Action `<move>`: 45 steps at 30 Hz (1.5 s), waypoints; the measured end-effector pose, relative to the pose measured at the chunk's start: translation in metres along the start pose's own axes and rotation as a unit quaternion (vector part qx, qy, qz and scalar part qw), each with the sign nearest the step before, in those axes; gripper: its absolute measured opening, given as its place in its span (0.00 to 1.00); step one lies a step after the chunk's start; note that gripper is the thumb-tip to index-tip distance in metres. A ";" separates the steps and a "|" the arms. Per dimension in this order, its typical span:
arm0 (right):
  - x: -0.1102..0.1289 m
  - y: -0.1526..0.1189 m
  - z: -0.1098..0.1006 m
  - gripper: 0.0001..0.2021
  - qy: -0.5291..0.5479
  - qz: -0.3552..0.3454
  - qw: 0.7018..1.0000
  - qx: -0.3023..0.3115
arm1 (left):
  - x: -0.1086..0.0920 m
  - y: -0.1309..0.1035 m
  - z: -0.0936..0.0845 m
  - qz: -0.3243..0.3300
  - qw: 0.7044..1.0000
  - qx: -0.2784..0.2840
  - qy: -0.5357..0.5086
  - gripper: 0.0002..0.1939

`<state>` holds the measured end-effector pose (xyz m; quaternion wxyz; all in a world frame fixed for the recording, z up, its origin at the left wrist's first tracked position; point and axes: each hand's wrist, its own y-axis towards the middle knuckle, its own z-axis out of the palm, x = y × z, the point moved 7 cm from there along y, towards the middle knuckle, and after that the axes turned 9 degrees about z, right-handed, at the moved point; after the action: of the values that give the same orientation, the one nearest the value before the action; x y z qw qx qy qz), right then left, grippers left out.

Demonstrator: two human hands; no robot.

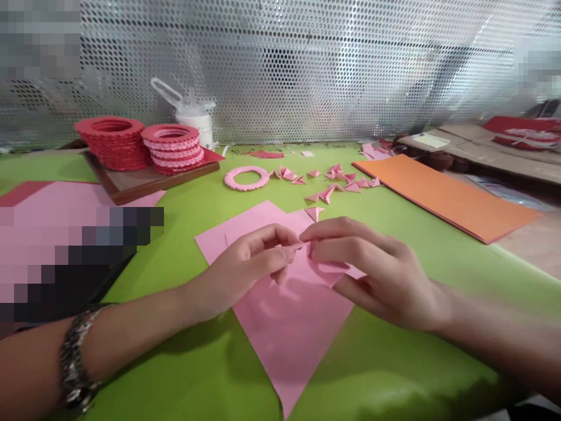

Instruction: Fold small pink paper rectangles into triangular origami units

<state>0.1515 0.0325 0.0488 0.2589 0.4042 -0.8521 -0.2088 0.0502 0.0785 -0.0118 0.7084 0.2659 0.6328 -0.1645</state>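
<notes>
My left hand [252, 263] is closed in a pinch on a small piece of pink paper [300, 245]. Opposite it, the fingertips of my right hand [385, 272] grip the other side of that piece, which my fingers partly hide. Both hands are just above several pink paper sheets [293, 345] lying on the green table. Beyond my fingers, small folded pink paper triangles [354, 186] are scattered on the table. A pink paper ring [231, 182] with a notched edge lies flat to their left.
Stacks of red rings [118, 155] and red-and-pink rings [173, 159] stand on a brown tray [162, 180] at the back left. Behind them is a white container [197, 123]. Orange sheets [438, 196] and cardboard [473, 146] lie at the right. A perforated metal panel [307, 64] closes off the back.
</notes>
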 end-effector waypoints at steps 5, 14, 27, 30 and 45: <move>0.003 -0.002 -0.001 0.10 -0.071 -0.024 0.997 -0.037 | 0.001 -0.004 0.005 -0.017 0.998 0.033 -0.045 0.05; -0.006 0.007 0.002 0.03 0.109 -0.003 0.992 0.057 | -0.008 -0.002 0.007 0.003 0.999 0.018 0.038 0.05; -0.034 0.003 0.016 0.02 0.241 0.261 0.933 0.053 | -0.008 -0.006 0.009 -0.031 0.996 0.015 0.076 0.04; -0.036 0.002 0.018 0.03 0.244 0.272 0.930 0.045 | -0.006 -0.006 0.009 -0.032 0.996 0.015 0.087 0.05; -0.042 0.001 0.022 0.06 0.285 0.314 0.904 0.044 | -0.009 -0.003 0.009 0.004 0.987 0.018 0.159 0.01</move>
<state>0.1604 0.0695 0.0205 0.5250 0.1688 -0.8329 0.0453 0.0540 0.0697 -0.0028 0.5943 0.3038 0.7335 -0.1285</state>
